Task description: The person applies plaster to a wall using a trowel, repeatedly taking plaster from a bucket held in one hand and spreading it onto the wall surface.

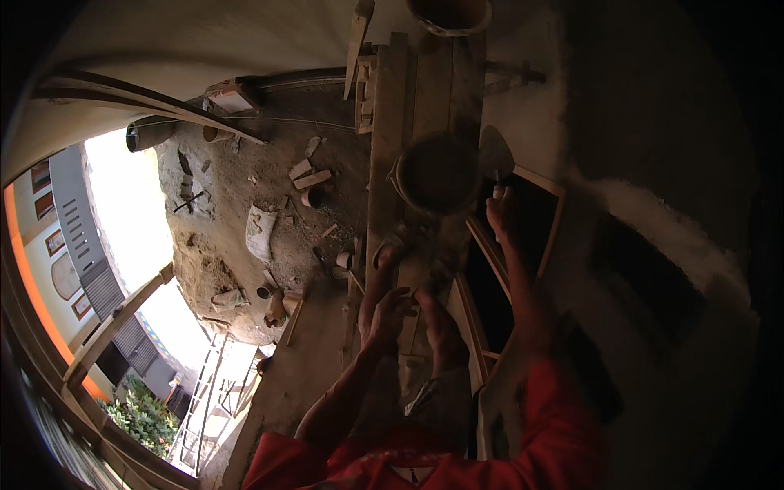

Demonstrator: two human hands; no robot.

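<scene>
From my remote view through the head camera, looking down, the right hand (501, 214) is closed around the handle of a trowel (495, 155). The trowel's blade points away from the person, just right of a dark round bucket (438, 175); I cannot tell whether the blade touches the wall (527, 98) behind it. The left hand (390, 317) is over the person's bare legs, near the knees, with its fingers bent; I cannot tell whether it holds anything. The red sleeves of a shirt (551, 425) come in from the lower edge.

The bucket stands on long wooden planks (425, 90) running away from the person, with a second round container (451, 15) near their far end. To the right, wooden frames (551, 186) surround dark openings. To the left lies dirt ground (233, 163) scattered with broken pieces and a pale sack (260, 232). Farther left, past a bright gap, are a ladder (200, 400), a leafy green plant (140, 415) and a building (61, 253) with an orange edge.
</scene>
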